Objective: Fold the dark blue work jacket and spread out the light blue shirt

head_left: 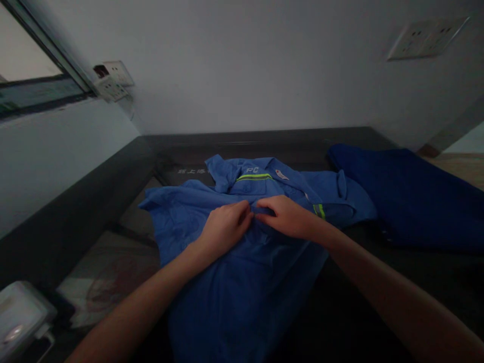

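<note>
A blue work jacket (227, 287) lies spread out, creased, below and around both my hands. Across its upper part run a yellow-green reflective strip and the pale letters "PC", with a small patch beside them. A second strip marks the sleeve (340, 194) on the right. My left hand (229, 222) is closed, its thumb and fingers pinching the cloth near the middle of the jacket. Just beside it, my right hand (282, 214) curls its thumb and index finger together on the same cloth. What lies exactly between the fingertips is too small and dark to make out.
Dark blue folded cloth (412, 196) lies at the right. A dark raised edge (257, 138) runs along the wall behind the jacket. A whitish box-like object (24, 315) stands at the lower left. Sockets (427, 39) are on the wall, and a window is at the upper left.
</note>
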`<state>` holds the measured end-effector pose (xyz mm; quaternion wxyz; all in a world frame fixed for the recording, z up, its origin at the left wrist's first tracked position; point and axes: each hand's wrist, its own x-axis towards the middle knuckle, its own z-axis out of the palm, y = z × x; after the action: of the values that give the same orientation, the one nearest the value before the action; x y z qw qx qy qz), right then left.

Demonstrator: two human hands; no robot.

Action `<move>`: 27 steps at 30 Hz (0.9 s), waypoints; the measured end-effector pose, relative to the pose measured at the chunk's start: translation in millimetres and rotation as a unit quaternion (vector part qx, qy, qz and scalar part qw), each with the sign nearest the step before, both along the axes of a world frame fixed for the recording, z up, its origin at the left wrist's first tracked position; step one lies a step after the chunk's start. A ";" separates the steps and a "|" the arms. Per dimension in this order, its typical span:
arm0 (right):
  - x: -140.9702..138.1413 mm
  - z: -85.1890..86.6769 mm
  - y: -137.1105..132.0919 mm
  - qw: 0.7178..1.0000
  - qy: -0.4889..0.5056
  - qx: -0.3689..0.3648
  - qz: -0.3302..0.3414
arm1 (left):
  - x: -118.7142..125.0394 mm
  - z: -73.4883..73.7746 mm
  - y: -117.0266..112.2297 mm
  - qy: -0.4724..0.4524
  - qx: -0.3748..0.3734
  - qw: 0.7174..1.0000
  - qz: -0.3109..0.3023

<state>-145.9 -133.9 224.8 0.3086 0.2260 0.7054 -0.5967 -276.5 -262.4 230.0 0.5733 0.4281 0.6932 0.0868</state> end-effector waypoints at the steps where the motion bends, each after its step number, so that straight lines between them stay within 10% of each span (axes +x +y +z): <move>1: 0.8 -0.9 1.2 1.000 -0.003 -0.001 0.004 | -0.5 0.2 0.2 -0.025 0.002 1.000 0.004; 17: 4.8 -2.3 11.9 0.998 -0.005 -0.011 0.058 | -8.2 -22.2 -5.4 -0.130 0.110 0.980 0.107; 27: 6.0 -0.2 12.9 0.997 -0.009 0.009 0.073 | -10.2 -20.4 -5.3 -0.146 0.091 0.983 0.062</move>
<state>-139.8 -121.0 224.7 0.3557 0.1822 0.7224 -0.5643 -286.7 -267.8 209.6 0.6207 0.4171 0.6163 0.2469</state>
